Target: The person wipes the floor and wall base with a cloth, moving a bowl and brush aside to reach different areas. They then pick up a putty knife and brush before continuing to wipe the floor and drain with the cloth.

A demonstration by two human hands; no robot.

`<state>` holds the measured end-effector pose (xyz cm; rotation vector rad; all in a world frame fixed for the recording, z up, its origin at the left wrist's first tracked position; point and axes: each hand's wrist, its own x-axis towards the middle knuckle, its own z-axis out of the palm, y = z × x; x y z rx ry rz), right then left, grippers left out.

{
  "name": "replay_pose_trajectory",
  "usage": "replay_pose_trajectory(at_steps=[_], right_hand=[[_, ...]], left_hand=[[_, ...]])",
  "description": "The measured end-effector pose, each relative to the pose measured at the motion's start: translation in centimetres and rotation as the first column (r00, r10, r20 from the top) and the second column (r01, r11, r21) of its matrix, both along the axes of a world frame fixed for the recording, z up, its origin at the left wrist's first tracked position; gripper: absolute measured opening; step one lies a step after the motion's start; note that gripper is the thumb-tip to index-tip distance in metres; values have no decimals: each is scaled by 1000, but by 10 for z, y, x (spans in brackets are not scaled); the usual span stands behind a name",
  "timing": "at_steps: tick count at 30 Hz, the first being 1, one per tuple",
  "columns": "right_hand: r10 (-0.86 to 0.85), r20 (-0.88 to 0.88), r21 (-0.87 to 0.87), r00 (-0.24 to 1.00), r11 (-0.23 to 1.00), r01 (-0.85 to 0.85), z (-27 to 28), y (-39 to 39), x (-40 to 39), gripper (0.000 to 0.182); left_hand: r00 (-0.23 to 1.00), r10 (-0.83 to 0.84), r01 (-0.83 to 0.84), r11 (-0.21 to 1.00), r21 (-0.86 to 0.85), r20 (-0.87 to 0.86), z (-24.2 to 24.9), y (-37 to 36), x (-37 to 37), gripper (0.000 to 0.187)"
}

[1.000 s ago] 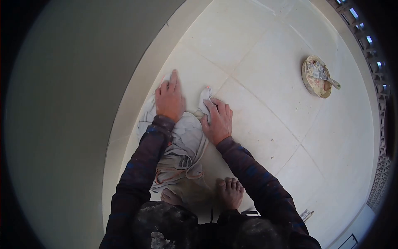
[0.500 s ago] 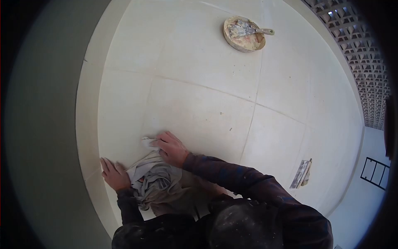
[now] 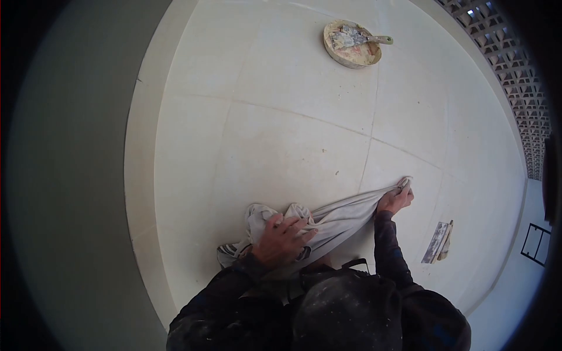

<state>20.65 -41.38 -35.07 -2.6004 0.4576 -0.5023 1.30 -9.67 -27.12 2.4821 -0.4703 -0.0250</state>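
The person bends over the pale tiled floor [image 3: 293, 152], a grey cloth [image 3: 351, 219] spread low in front of the body. The right hand [image 3: 397, 199] is closed round one end of it, a small tuft poking up past the fingers, and from there the cloth runs in long folds towards the left hand [image 3: 281, 238]. That hand lies palm down over the bunched part, fingers part spread and slightly bent; I can't see whether the thumb has caught a fold. Dark stripes show at the cloth's far left end. Just beyond the right hand, on the person's right, a flat scraper [image 3: 434, 243] lies on the tiles, right beside another narrow tool [image 3: 446, 243]. Well ahead sits a round bowl [image 3: 357, 61] smeared with pale paste, a putty knife [image 3: 351, 38] resting in it, its handle out over the right rim.
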Motion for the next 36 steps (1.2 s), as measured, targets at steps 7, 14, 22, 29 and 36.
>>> replay_pose_trajectory(at_steps=[7, 14, 22, 29, 36], right_hand=[[582, -119, -35, 805, 807, -589, 16, 206, 30, 57], [978, 187, 98, 91, 74, -992, 8, 414, -86, 27], [593, 294, 561, 750, 528, -638, 73, 198, -47, 44], [-297, 108, 351, 949, 904, 243, 15, -77, 26, 38], [238, -173, -203, 956, 941, -272, 8, 11, 106, 65]], left_hand=[[936, 337, -310, 926, 213, -104, -7, 19, -61, 53], [206, 978, -927, 191, 321, 13, -17, 117, -190, 54], [798, 480, -531, 846, -50, -363, 66, 113, -122, 63], [978, -200, 187, 966, -178, -61, 20, -51, 53, 72], [989, -102, 98, 994, -44, -106, -7, -59, 51, 66]])
